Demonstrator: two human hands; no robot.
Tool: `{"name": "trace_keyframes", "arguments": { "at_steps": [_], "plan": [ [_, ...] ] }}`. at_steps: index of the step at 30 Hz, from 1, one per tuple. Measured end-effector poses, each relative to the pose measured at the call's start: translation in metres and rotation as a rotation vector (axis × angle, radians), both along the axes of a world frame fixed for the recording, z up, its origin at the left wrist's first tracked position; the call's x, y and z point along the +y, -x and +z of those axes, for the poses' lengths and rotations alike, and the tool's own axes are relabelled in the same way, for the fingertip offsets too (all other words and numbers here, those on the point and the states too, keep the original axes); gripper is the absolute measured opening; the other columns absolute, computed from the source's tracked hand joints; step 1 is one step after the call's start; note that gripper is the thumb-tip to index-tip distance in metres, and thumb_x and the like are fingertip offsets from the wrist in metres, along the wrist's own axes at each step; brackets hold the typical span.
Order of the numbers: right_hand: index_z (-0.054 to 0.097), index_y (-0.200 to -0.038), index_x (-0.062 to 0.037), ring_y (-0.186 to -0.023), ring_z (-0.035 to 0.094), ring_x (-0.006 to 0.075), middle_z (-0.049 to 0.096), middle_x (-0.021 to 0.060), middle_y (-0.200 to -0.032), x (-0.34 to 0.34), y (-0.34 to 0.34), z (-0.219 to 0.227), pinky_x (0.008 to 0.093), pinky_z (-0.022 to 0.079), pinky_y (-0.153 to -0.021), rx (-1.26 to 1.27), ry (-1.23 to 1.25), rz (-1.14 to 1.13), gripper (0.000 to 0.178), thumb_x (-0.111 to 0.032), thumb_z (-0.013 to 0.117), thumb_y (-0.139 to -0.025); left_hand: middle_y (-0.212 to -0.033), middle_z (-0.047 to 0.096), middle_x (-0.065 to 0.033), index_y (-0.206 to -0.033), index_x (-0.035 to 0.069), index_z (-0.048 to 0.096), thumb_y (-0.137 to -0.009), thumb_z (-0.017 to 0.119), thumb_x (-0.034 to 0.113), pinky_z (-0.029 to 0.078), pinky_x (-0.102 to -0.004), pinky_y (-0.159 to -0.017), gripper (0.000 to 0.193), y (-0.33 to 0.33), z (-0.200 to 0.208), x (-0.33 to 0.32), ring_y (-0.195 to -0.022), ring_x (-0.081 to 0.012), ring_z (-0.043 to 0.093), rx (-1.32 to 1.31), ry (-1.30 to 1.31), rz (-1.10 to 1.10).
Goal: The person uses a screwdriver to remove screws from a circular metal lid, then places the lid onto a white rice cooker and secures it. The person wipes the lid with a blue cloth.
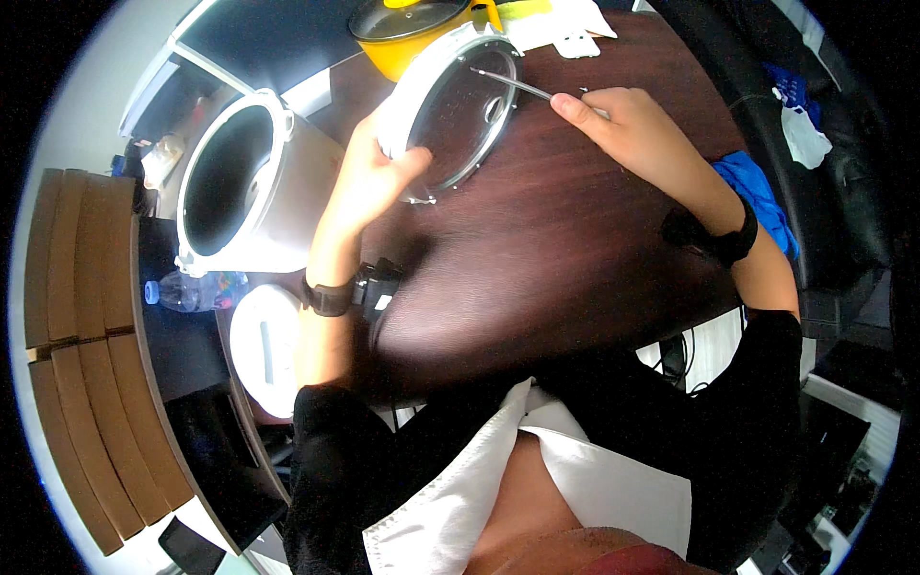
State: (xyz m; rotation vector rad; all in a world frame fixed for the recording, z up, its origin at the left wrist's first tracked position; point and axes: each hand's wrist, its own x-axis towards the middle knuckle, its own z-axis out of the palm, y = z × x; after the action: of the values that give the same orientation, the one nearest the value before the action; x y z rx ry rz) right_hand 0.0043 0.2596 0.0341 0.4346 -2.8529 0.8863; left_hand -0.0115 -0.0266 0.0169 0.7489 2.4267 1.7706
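Observation:
My left hand (369, 171) grips the rim of a round white lid (407, 96) with a clear window, thumb on its near side. The lid is held tilted above the table. In my right hand (618, 120) is a slim metal tool (517, 84), its thin tip over the clear window. From here I cannot tell whether the tip touches the window or what kind of tool it is. To the left of my left hand lies a white drum-shaped housing (311, 177) with its dark round mouth facing left.
A yellow pot (391, 57) with a glass lid stands beyond the white lid. White papers (561, 24) lie at the far edge of the dark wooden table (537, 268). At left are a clear bottle (192, 291), a round white piece (264, 350) and cardboard boxes (91, 259). Blue cloth (757, 196) is at right.

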Motion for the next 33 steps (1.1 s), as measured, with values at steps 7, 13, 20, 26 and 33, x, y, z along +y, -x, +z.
{"name": "trace_keyframes", "arguments": {
  "at_steps": [7, 13, 20, 26, 33],
  "plan": [
    [0.057, -0.057, -0.0022, -0.053, 0.058, 0.0371, 0.055, 0.0191, -0.055, 0.002, 0.000, 0.010, 0.0450, 0.045, -0.051, 0.368, -0.289, -0.064, 0.058, -0.052, 0.056, -0.087, -0.105, 0.062, -0.0059, -0.123, -0.001, 0.054, -0.071, 0.058, 0.001, 0.043, -0.0275, -0.086, 0.053, 0.001, -0.003, -0.003, -0.094, -0.0142, 0.055, -0.064, 0.057, 0.017],
    [0.053, -0.057, -0.0046, -0.038, 0.046, 0.0256, 0.043, 0.0128, -0.044, 0.001, 0.006, 0.005, 0.0360, 0.036, -0.042, 0.476, -0.283, -0.013, 0.058, -0.052, 0.052, -0.091, -0.104, 0.062, -0.0039, -0.123, -0.001, 0.054, -0.071, 0.057, 0.001, 0.044, -0.0263, -0.084, 0.052, 0.001, -0.002, -0.002, -0.092, -0.0118, 0.055, -0.041, -0.004, -0.004],
    [0.060, -0.057, -0.0023, -0.054, 0.061, 0.0342, 0.056, 0.0180, -0.055, 0.004, 0.012, 0.020, 0.0430, 0.047, -0.050, 0.571, -0.409, -0.005, 0.061, -0.054, 0.052, -0.088, -0.100, 0.062, -0.0025, -0.119, -0.002, 0.056, -0.071, 0.057, -0.001, 0.044, -0.0255, -0.082, 0.049, -0.001, 0.001, -0.003, -0.090, -0.0107, 0.055, -0.069, 0.054, -0.016],
    [0.052, -0.057, -0.0053, -0.039, 0.049, 0.0220, 0.043, 0.0110, -0.045, 0.006, 0.036, 0.008, 0.0323, 0.039, -0.042, 0.671, -0.370, 0.110, 0.058, -0.051, 0.050, -0.092, -0.095, 0.061, -0.0009, -0.115, -0.003, 0.058, -0.071, 0.057, -0.002, 0.045, -0.0247, -0.078, 0.044, -0.004, 0.003, 0.000, -0.085, -0.0094, 0.054, -0.038, 0.058, 0.004],
    [0.062, -0.061, 0.0019, -0.056, 0.061, 0.0356, 0.057, 0.0225, -0.059, -0.005, 0.030, -0.012, 0.0423, 0.048, -0.055, -0.181, -0.007, 0.066, 0.071, -0.060, 0.044, -0.091, -0.097, 0.062, -0.0024, -0.116, -0.002, 0.057, -0.071, 0.056, -0.002, 0.046, -0.0261, -0.080, 0.045, -0.005, 0.003, 0.003, -0.087, -0.0106, 0.055, -0.050, 0.046, 0.011]
  ]
}}
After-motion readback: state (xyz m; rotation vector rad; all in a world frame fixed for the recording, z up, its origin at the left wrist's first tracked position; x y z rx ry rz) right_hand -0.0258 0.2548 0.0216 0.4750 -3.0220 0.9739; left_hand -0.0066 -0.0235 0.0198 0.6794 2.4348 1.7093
